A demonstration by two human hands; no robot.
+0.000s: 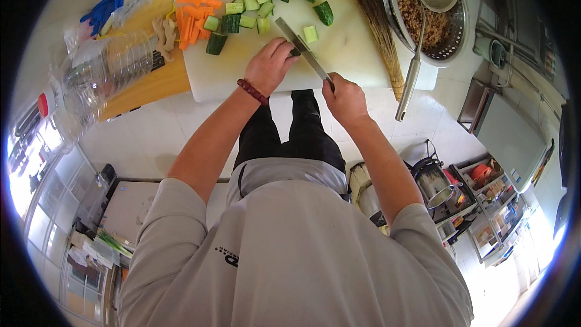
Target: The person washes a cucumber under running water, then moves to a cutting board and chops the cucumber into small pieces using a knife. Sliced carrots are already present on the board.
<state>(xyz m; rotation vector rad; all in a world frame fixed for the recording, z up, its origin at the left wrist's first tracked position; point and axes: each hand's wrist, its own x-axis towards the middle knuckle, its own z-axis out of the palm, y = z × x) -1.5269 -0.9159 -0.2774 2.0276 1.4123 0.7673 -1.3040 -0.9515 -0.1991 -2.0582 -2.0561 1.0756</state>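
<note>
My right hand [346, 100] grips the handle of a knife [305, 50], whose blade points up and left over a white cutting board [336, 66]. Beside the blade, the fingers of my left hand [268, 64] hold a dark green cucumber piece [295, 52], partly hidden by fingers and blade. A pale cut cucumber piece [310, 33] lies just beyond the blade. Several cucumber chunks [251, 3] are spread over the upper board, some showing dark peel [323, 13]. Orange carrot sticks [196, 13] form a loose pile at the board's upper left.
A bamboo brush [381, 41] lies on the board's right side. Beside it, a metal colander [459, 32] holds brown crumbly food, with a perforated ladle [414, 77] across it. Ginger [164, 36], a large plastic bottle [106, 72] and blue gloves [105, 11] are at left.
</note>
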